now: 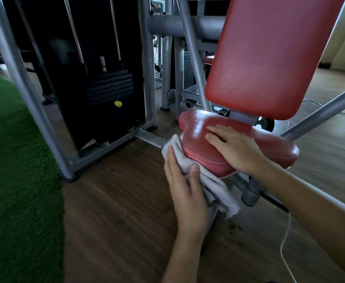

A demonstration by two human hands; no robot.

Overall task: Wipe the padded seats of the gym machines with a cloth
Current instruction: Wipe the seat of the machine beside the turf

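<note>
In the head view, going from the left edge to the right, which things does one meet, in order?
green turf → yellow weight pin → left hand, holding the grey cloth → right hand, flat on the red seat pad → white cord

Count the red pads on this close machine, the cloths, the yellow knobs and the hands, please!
Red vinyl pads: 2 (flat seat pad, upright back pad)
Grey fabric cloth: 1
Round yellow knob: 1
Hands: 2 (left hand, right hand)
Total: 6
</note>
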